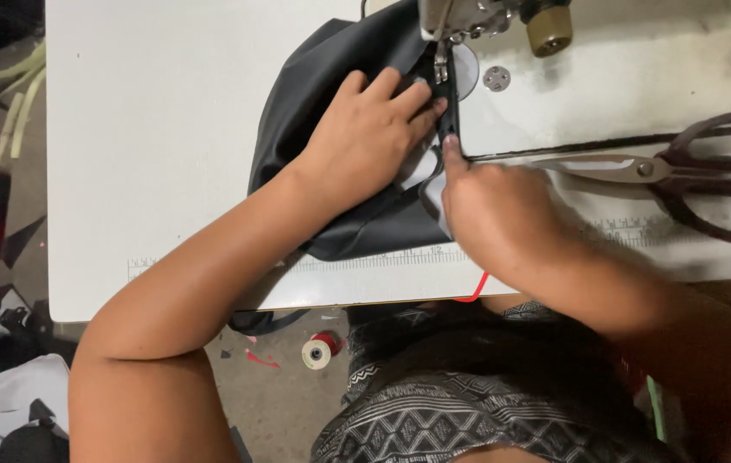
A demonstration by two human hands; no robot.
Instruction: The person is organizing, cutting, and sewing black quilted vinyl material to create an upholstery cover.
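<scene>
A piece of dark grey fabric [314, 77] lies on the white sewing table [151, 129], fed under the presser foot [441, 64] of a sewing machine [468, 15] at the top. My left hand [365, 137] presses flat on the fabric, fingers spread toward the foot. My right hand [490, 210] sits just to the right, its fingertips pinching the fabric's edge right below the needle area. A light lining shows between my hands.
Large dark scissors [700, 171] lie on the table at right. A ruler strip [365, 260] runs along the table's front edge. On the floor below are a thread spool [316, 352], fabric scraps and a white cloth [5, 394].
</scene>
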